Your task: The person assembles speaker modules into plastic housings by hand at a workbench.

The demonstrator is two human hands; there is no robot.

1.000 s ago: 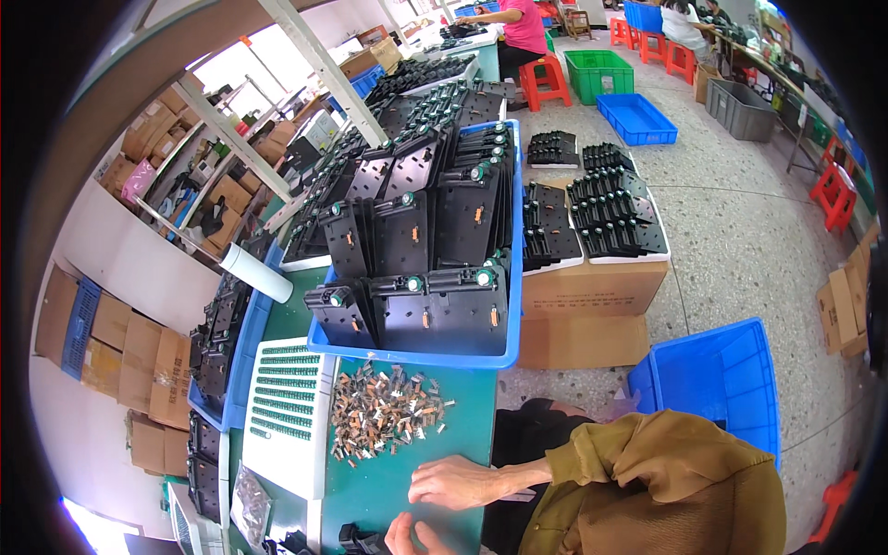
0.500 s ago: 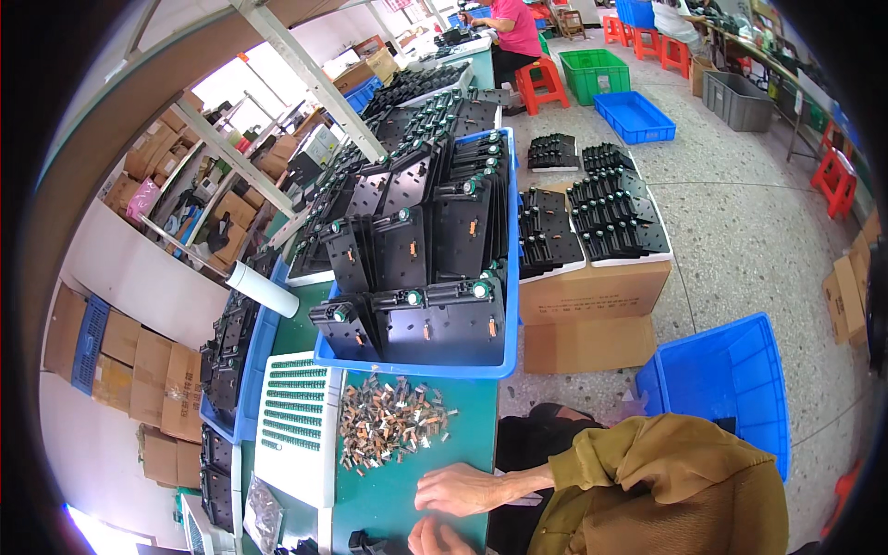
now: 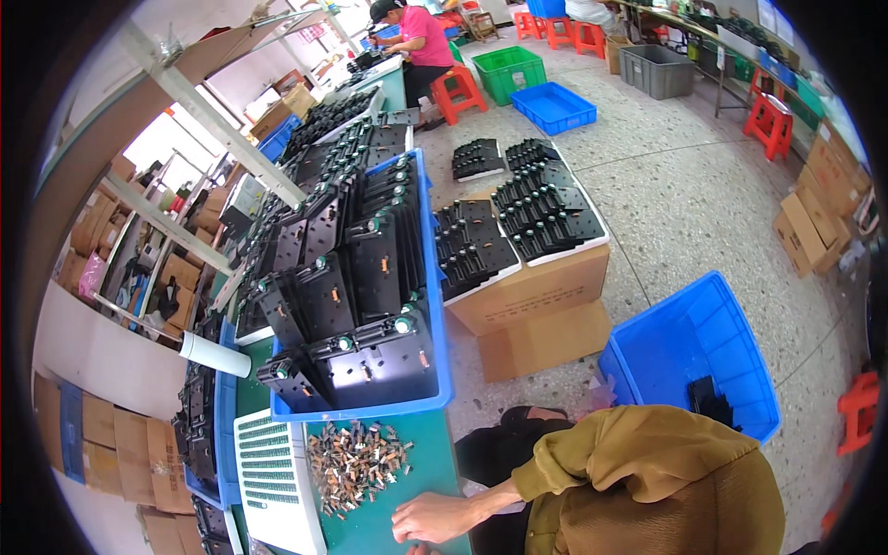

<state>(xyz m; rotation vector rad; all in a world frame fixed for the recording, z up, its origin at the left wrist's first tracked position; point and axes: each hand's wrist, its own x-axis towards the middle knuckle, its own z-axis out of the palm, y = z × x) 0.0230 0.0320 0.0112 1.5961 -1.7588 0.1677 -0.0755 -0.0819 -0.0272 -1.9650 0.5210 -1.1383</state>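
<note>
My right hand point(image 3: 430, 517) is at the green table's point(image 3: 437, 467) near edge, with fingers curled and pressed together; whatever they may hold is hidden. Below it, only a sliver of my left hand point(image 3: 422, 549) shows at the lower rim, its fingers cut off. Close to my right hand lies a loose heap of small brown, grey and orange connector-like parts point(image 3: 354, 465). Beside the heap sits a white foam tray point(image 3: 299, 504) with rows of small green pieces. Behind it, a blue crate point(image 3: 442, 356) holds stacked black plastic panels point(image 3: 375, 369) with green-and-white round ends.
On the right floor stands a deep blue bin point(image 3: 680, 338) with black pieces inside. More black panels point(image 3: 546, 214) lie on white trays atop a cardboard box point(image 3: 536, 301). A white roll point(image 3: 215, 354) juts out at left. A co-worker in pink point(image 3: 421, 39) sits farther back.
The view has swung right, so the scene lies farther left in the picture. My left hand has mostly slipped below the lower rim. Black pieces in the floor bin show more.
</note>
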